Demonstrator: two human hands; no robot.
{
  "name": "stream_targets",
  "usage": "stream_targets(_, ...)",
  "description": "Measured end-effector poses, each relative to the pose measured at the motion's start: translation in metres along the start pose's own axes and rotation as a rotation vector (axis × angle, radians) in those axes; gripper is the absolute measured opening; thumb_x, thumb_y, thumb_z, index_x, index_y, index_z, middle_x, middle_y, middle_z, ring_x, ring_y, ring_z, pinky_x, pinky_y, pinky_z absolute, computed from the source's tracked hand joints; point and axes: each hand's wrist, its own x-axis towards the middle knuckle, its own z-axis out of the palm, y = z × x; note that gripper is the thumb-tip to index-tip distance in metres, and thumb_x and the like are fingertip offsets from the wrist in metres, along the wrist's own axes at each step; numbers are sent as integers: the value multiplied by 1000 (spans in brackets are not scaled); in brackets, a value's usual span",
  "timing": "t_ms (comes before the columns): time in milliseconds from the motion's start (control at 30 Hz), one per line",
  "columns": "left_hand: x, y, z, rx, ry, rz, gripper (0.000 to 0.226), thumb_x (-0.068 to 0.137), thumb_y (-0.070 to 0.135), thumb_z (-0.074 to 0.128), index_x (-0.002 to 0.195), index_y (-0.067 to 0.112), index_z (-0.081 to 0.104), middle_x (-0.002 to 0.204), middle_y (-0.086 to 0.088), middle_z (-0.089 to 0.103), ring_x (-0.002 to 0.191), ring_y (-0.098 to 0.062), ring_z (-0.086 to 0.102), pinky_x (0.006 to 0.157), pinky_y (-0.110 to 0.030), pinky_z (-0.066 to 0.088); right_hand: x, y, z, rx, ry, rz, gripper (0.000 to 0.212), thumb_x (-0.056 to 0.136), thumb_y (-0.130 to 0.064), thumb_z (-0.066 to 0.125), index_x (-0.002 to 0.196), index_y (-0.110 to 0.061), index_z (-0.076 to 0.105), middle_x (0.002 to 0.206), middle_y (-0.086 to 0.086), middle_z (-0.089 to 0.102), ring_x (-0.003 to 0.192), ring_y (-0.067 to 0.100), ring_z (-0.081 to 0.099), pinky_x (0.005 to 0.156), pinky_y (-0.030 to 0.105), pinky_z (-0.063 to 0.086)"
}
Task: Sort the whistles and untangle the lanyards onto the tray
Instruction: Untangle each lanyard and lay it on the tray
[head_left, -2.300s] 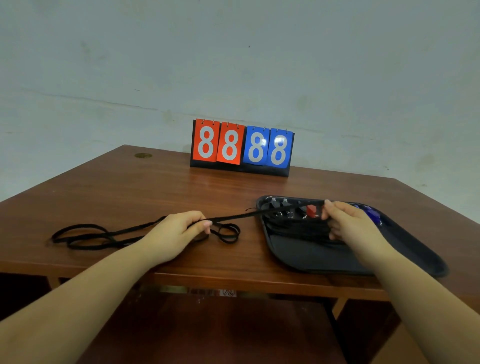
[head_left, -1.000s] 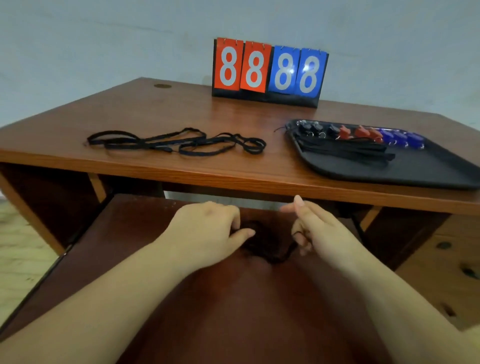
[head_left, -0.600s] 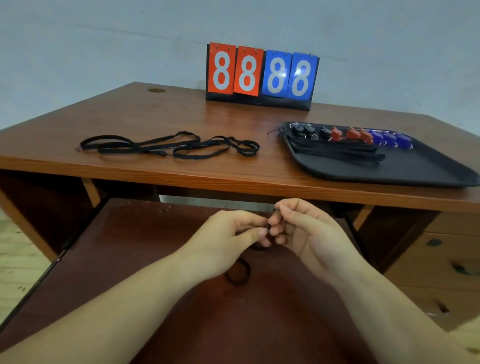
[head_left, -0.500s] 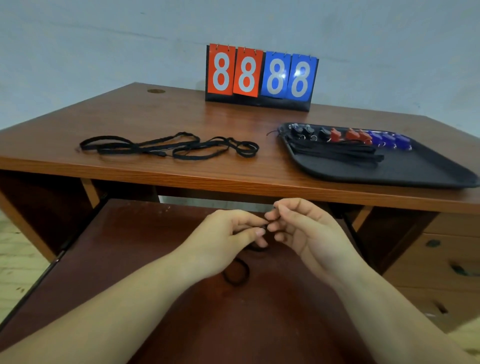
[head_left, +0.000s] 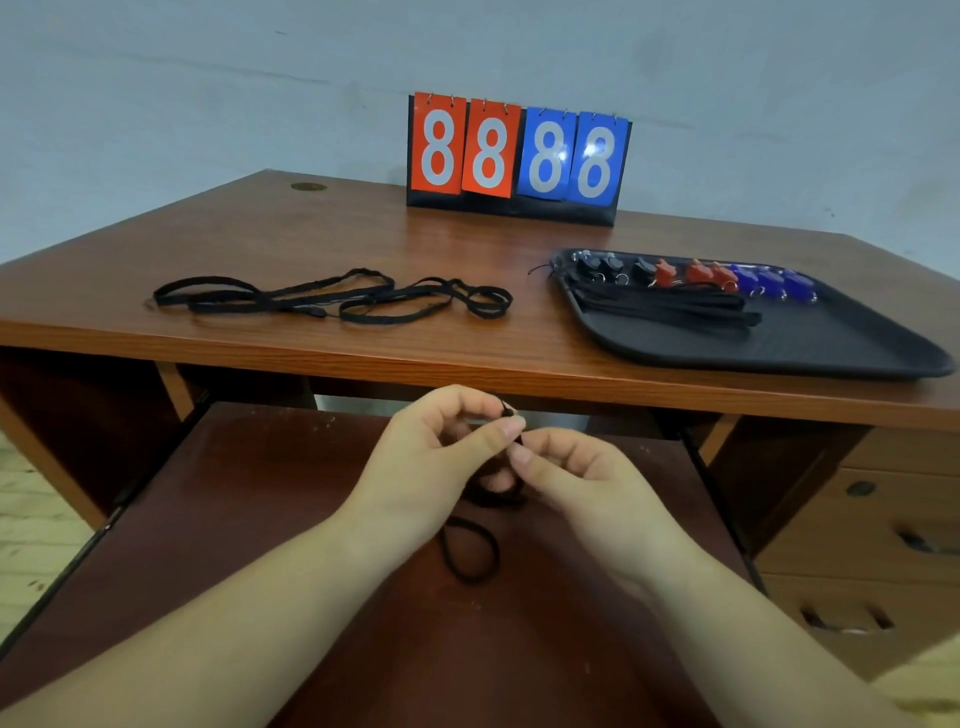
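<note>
Seen from the head camera, both hands have lifted slightly since a moment ago; the left hand (head_left: 441, 457) and right hand (head_left: 576, 483) pinch a black lanyard (head_left: 470, 553) below the desk (head_left: 363, 244) edge. Tangled lanyards (head_left: 332, 299) lie on top, left of the tray (head_left: 810, 343) holding whistles (head_left: 696, 273) before a scoreboard (head_left: 517, 158).

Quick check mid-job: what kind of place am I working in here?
Probably a plain office or sports equipment room. A wooden desk with drawers stands against a bare wall, and a flip scoreboard sits behind a tray of whistles.
</note>
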Motion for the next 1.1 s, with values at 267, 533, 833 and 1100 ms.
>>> stream_targets(267, -2, -4, 1, -90, -106, -100, 31, 77, 36, 58, 95, 15, 73, 66, -6, 64, 68, -18, 64, 72, -33, 51, -1, -5, 2, 6, -51, -50, 22, 93, -16, 50, 82, -14, 69, 63, 1, 61, 56, 9, 55, 63, 17, 47)
stream_targets(533, 6, 1, -2, -342, -44, -216, 20, 95, 19, 44, 92, 10, 62, 73, -3, 72, 76, -11, 71, 62, -18, 55, 3, -1, -13, -31, -194, 136, 41, 94, -29, 48, 88, 11, 54, 70, 14, 34, 45, 6, 25, 43, 17, 26)
stream_targets(833, 20, -9, -14, -230, 66, -176, 18, 96, 19, 46, 93, 13, 62, 54, 6, 53, 54, -7, 58, 74, -29, 54, 3, -10, -39, -242, -324, 216, 24, 93, -24, 53, 84, -27, 75, 54, -12, 46, 43, 3, 33, 44, 16, 29)
stream_targets(1100, 28, -9, -60, 915, -71, 197, 15, 95, 32, 48, 97, 30, 62, 70, 11, 58, 64, 2, 54, 59, -14, 39, 7, -4, -67, -372, -335, 382, 18, 89, -22, 58, 94, -17, 75, 58, -6, 51, 44, 4, 34, 43, 17, 28)
